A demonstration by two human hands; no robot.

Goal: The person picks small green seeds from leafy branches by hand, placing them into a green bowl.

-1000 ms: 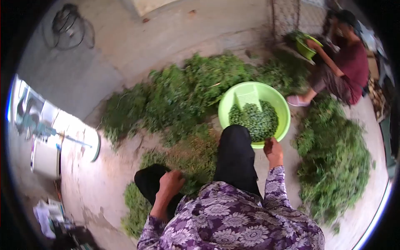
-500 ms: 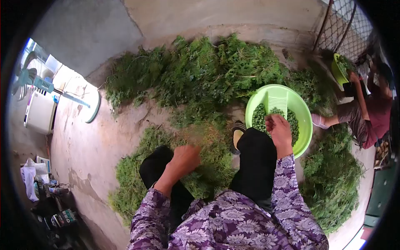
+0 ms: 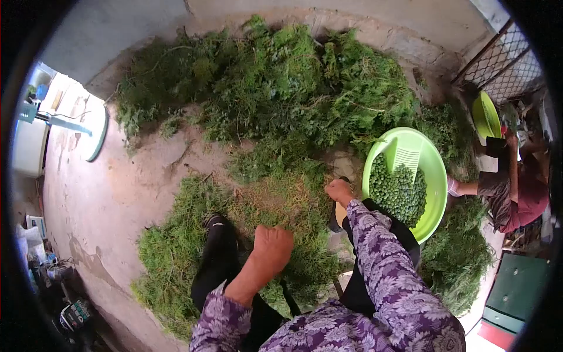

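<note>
My left hand [image 3: 272,246] is closed in a fist above my left knee; whatever it may hold is hidden. Further forward, my right hand [image 3: 340,190] is curled closed over the right shoe, left of a lime-green basin [image 3: 437,176]. I cannot make out anything in its fingers. The basin has a ribbed washboard panel moulded into its side. Small round green fruits [image 3: 402,196] fill much of its bottom. Beneath both hands lie loose green sprigs [image 3: 293,211] with feathery leaves, partly yellowed and brown between my feet.
A long heap of leafy branches [image 3: 264,88] lies along the wall. More cuttings [image 3: 457,264] lie right of the basin. A co-worker [image 3: 522,188] sits at the right near another green basin [image 3: 487,114]. A fan stand [image 3: 97,132] is at the left.
My right hand has left the basin and moved left, above my shoe. The left hand has shifted slightly right and lower in view. The camera view has turned somewhat.
</note>
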